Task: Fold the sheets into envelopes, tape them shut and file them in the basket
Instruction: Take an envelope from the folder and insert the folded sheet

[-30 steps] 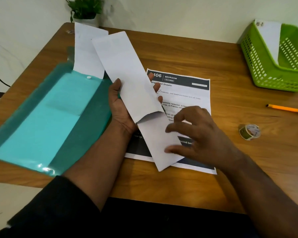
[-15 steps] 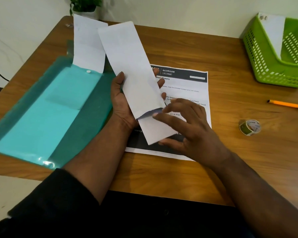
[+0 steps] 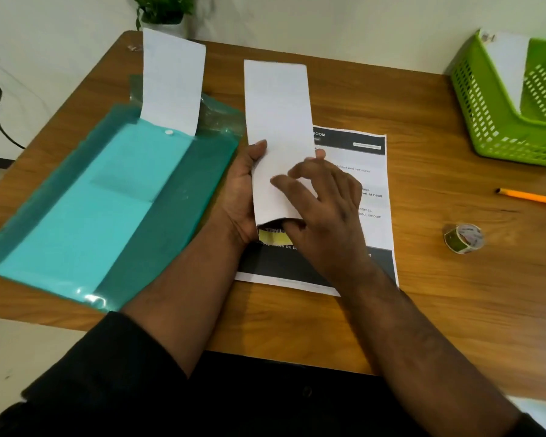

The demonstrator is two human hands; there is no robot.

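My left hand [image 3: 241, 200] grips a long white envelope [image 3: 276, 121] by its lower part, holding it upright over the table. My right hand [image 3: 322, 203] rests its fingers on the envelope's face and its thumb at the open bottom end, where a folded sheet with a yellow patch [image 3: 273, 236] shows. Under both hands lies a printed sheet [image 3: 369, 171] headed with a dark band. A roll of clear tape [image 3: 463, 238] sits to the right. The green basket [image 3: 486, 121] at the far right holds a white envelope [image 3: 508, 64].
A teal plastic folder [image 3: 108, 200] lies open on the left with another white envelope [image 3: 171, 80] sticking out of its top. An orange pencil [image 3: 530, 197] lies at the right edge. A potted plant [image 3: 163, 11] stands at the table's far corner.
The folded sheet has slid almost fully into the envelope, pushed up by my right hand. The envelope has turned from slanted to nearly upright.
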